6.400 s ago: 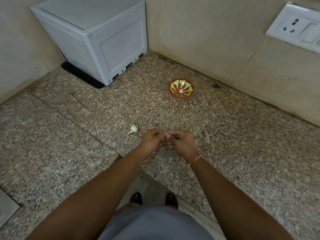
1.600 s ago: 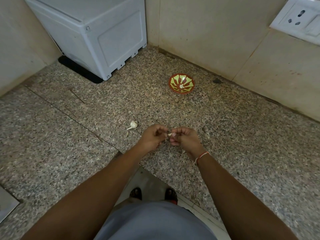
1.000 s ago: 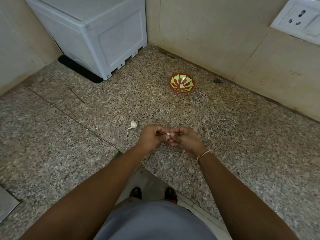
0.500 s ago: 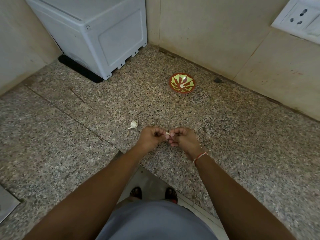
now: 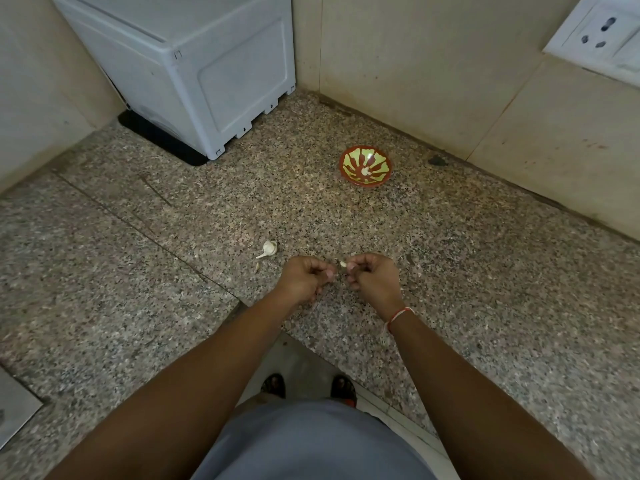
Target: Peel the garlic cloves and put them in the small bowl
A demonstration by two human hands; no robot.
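Holding peeled clove [image 5: 364, 172]: small bowl [image 5: 381, 160]

Legible text, labels, brands, numbers: none. White appliance [image 5: 194, 64] (far left) and wall socket plate [image 5: 599, 36] (far right) carry no readable markings.

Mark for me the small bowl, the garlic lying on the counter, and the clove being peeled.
small bowl [image 5: 375, 157], head view, on its far inner wall.
garlic on the counter [image 5: 269, 248], head view, on its white body.
clove [image 5: 343, 264], head view, on the tip showing at the right hand [image 5: 372, 277].
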